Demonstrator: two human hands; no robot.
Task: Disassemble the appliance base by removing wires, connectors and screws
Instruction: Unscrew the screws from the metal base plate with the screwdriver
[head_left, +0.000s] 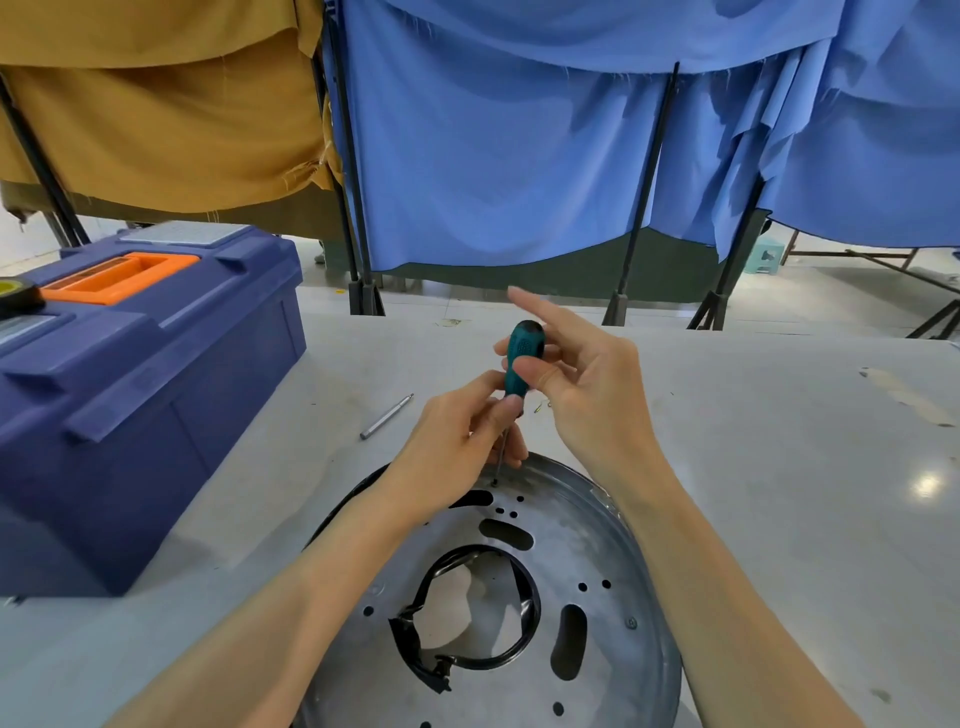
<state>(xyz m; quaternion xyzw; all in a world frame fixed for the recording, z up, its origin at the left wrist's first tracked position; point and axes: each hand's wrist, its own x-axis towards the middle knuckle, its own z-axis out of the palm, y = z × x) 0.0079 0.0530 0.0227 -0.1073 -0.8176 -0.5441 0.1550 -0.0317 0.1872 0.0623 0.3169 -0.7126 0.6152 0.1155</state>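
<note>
A round metal appliance base (602, 561) with slots, holes and a black wire ring (467, 660) in its centre opening lies on the table in front of me. A screwdriver with a green and black handle (523, 353) stands upright, its thin shaft tip in a screw (494, 482) near the far rim of the base. My right hand (587, 384) pinches the handle with thumb and fingers, index finger stretched out. My left hand (462, 441) pinches the shaft just below the handle. Another screw (631, 623) sits at the right of the base.
A large blue toolbox (130, 395) with an orange handle stands at the left, a tape roll (15, 296) on its lid. A loose silver screwdriver bit (387, 417) lies on the grey table (805, 467) behind my left hand. Blue and tan curtains hang beyond.
</note>
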